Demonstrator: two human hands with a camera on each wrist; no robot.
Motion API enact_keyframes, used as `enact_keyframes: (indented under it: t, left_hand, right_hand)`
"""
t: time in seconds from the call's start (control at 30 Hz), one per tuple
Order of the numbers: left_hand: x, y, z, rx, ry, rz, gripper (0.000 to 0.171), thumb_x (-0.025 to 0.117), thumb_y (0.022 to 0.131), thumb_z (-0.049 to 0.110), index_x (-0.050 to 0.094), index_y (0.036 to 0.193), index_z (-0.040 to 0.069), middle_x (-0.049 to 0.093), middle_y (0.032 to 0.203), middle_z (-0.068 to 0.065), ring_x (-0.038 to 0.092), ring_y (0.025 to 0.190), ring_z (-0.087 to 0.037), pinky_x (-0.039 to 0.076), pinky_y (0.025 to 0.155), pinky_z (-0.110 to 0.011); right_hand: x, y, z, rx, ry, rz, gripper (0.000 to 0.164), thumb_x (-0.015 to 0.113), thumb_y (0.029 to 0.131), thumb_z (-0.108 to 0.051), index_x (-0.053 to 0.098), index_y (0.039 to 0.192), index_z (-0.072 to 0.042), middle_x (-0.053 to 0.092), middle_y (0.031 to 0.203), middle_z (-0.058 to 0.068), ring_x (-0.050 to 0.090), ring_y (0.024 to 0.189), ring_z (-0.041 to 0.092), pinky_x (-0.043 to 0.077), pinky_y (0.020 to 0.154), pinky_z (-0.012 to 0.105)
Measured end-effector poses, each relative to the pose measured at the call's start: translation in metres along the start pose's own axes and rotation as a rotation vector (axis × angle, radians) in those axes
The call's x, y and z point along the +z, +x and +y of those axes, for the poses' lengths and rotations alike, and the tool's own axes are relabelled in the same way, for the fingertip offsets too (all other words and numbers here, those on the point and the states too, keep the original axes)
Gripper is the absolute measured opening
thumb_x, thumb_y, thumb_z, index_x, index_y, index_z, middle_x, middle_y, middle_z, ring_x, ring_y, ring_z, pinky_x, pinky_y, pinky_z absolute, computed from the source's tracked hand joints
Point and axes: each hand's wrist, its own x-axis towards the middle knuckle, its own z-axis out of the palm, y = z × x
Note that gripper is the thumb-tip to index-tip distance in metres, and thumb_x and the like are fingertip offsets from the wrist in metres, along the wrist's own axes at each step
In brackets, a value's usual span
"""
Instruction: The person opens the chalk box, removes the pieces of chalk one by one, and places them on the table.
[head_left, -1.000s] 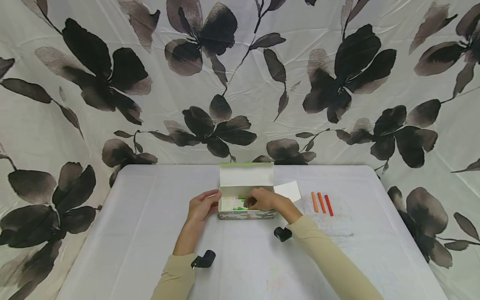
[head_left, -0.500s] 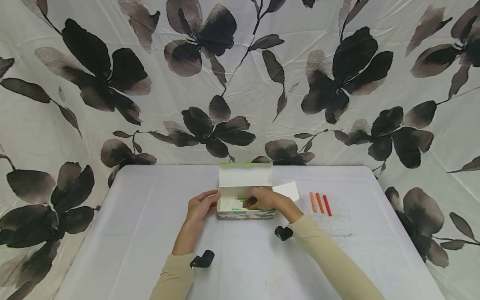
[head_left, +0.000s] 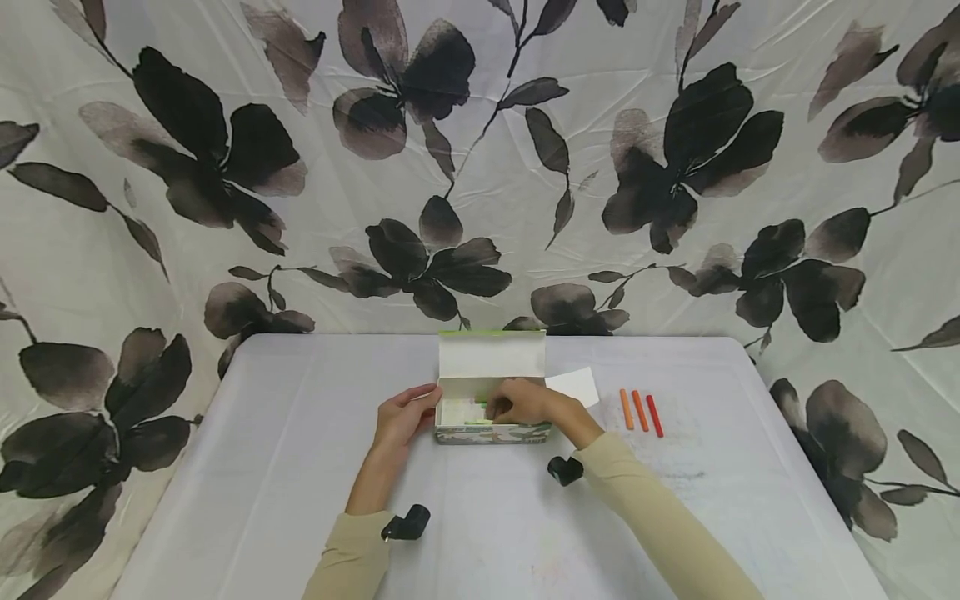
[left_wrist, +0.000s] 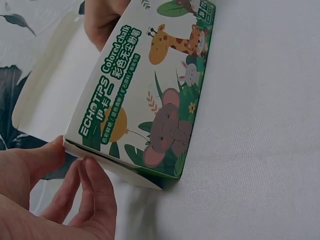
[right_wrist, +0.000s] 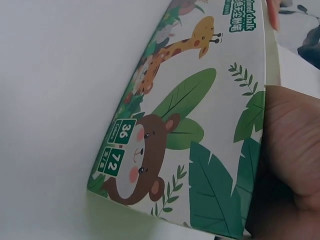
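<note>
An open cardboard box of colored chalk [head_left: 491, 434] stands on the table, its lid [head_left: 492, 354] raised at the back. My left hand [head_left: 400, 417] pinches the box's left end; in the left wrist view the thumb lies at the corner and the fingertips touch the end flap. Curled fingers of my right hand [head_left: 523, 401] reach down into the box. Its fingertips are hidden, so whether they pinch a chalk stick does not show. Beside them, bits of green chalk [head_left: 481, 401] show inside. In the right wrist view the box front [right_wrist: 185, 120] partly covers that hand.
Two orange chalk sticks [head_left: 632, 410] and a red one [head_left: 656, 416] lie right of the box on the white cloth [head_left: 480, 533]. The box's right side flap [head_left: 574, 387] sticks outward. A floral curtain [head_left: 480, 167] hangs behind the table.
Both hands stay nearly in place at the box. The green chalk near the right fingertips, visible a second ago at the front of the box, shows less now. The head view shifts slightly.
</note>
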Motion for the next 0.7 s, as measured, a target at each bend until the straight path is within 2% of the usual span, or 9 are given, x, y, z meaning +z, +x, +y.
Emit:
enact_keyframes:
  t: [0.1,0.27,0.47,0.57,0.7]
  left_hand:
    - [0.000,0.002,-0.002,-0.004,0.011,-0.001,0.035,0.076,0.081,0.019,0.067,0.112,0.005,0.068,0.103,-0.015,0.066,0.079,-0.017,0.055,0.074,-0.028]
    - [-0.001,0.001,-0.004,0.021,0.019,0.000,0.041,0.078,0.079,0.021,0.066,0.114,0.002,0.069,0.097,-0.011,0.065,0.077,-0.016,0.055,0.071,-0.025]
    - [-0.004,0.012,-0.015,0.028,0.018,-0.002,0.053,0.084,0.069,0.035,0.068,0.111,0.008,0.070,0.096,-0.008,0.066,0.078,-0.014,0.054,0.068,-0.022]
    - [-0.005,0.012,-0.015,0.020,0.026,-0.003,0.053,0.084,0.069,0.035,0.067,0.112,0.008,0.069,0.099,-0.008,0.065,0.080,-0.014,0.054,0.069,-0.021]
    - [-0.004,0.005,-0.007,0.015,0.043,-0.013,0.046,0.079,0.078,0.028,0.065,0.115,0.005,0.067,0.107,-0.015,0.065,0.087,-0.021,0.054,0.073,-0.025]
  right_hand:
    - [-0.001,-0.001,0.002,-0.021,-0.008,0.030,0.012,0.068,0.088,-0.011,0.068,0.099,-0.005,0.066,0.089,0.002,0.059,0.079,0.010,0.049,0.071,0.022]
    - [-0.003,-0.007,0.003,-0.087,-0.004,0.109,0.019,0.067,0.089,-0.013,0.068,0.106,-0.005,0.067,0.092,0.002,0.058,0.080,0.010,0.049,0.072,0.024]
    - [-0.010,-0.021,0.007,-0.163,0.058,0.211,0.016,0.066,0.090,-0.011,0.067,0.104,-0.004,0.066,0.090,0.002,0.058,0.080,0.010,0.050,0.071,0.025]
    - [-0.015,-0.028,0.008,-0.162,0.112,0.270,0.019,0.067,0.089,-0.009,0.066,0.106,-0.002,0.067,0.092,0.002,0.062,0.083,0.011,0.052,0.073,0.025]
    - [-0.025,-0.039,0.012,-0.103,0.172,0.361,0.020,0.069,0.088,-0.013,0.066,0.106,-0.004,0.067,0.094,0.001,0.063,0.086,0.011,0.053,0.077,0.026]
